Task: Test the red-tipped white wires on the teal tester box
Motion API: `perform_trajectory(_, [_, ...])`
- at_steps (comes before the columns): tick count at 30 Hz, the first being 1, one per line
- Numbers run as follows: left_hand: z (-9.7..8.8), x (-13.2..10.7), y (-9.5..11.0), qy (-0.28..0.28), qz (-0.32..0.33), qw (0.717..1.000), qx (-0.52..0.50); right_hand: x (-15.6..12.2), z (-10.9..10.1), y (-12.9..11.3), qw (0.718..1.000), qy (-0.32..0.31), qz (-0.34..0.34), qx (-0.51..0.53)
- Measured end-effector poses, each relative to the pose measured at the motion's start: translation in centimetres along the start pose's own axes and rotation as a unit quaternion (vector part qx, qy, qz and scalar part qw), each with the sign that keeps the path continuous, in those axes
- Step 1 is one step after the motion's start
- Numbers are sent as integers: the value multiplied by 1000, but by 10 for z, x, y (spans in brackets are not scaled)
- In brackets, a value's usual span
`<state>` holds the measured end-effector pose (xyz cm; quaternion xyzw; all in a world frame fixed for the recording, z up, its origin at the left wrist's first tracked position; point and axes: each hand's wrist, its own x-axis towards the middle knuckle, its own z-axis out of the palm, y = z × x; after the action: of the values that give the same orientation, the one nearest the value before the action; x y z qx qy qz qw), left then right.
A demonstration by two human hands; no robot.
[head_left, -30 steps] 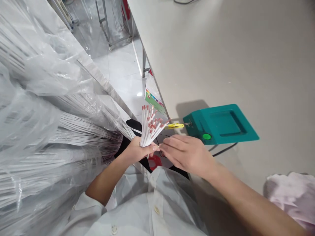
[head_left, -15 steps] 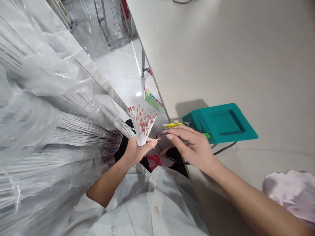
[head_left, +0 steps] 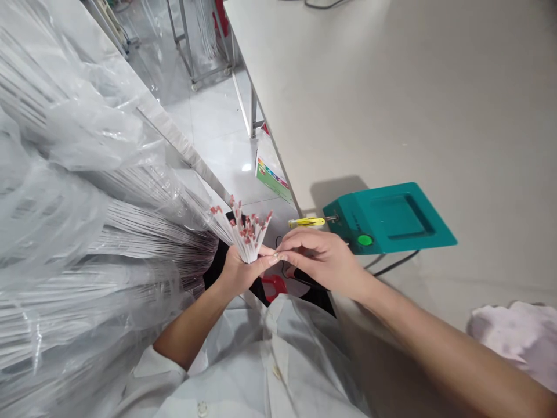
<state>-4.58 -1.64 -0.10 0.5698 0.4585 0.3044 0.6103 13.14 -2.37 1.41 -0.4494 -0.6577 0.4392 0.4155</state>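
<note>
My left hand (head_left: 237,273) is closed around a bundle of white wires (head_left: 249,247), whose reddish, copper-coloured ends fan out above the fist. At the tip of my left thumb, my right hand (head_left: 328,258) pinches the end of a single wire between thumb and forefinger; the fingers mostly cover that end. Just beyond my right hand, a yellow clip-like tool (head_left: 307,222) juts from a teal device (head_left: 361,217) with a green button, which sits on the table.
On the left hang many long white wires (head_left: 139,223) under clear plastic sheeting (head_left: 52,191). The pale table (head_left: 391,104) stretches away on the right, with a pinkish cloth-like item (head_left: 517,339) near its front. Below are a red object (head_left: 274,285) and a printed box (head_left: 272,174).
My right hand has moved left and down from beside the yellow tool to my left thumb, closing on the single wire's end. The bundle's tips have spread and tilted left.
</note>
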Motion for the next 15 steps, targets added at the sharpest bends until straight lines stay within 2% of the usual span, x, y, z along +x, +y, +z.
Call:
perform_trajectory(2, [1,1,-4,16,0,999,-33,-2,12,4,987,51,78,129])
perform_trajectory(5, [3,1,-12,43,5,995,-90,-4,30,9,940,91,175,279])
perform_trajectory(7, [5,1,-17,57,-1,991,-119,-5,39,11,908,112,210,344])
perform_trajectory(9, [7,1,-21,66,-16,988,-140,-6,45,13,890,122,226,377])
perform_trajectory(12, [10,0,-24,86,-33,983,-161,-6,48,14,893,131,234,361])
perform_trajectory(15, [12,-2,-22,100,-20,985,-141,-7,45,13,930,159,206,259])
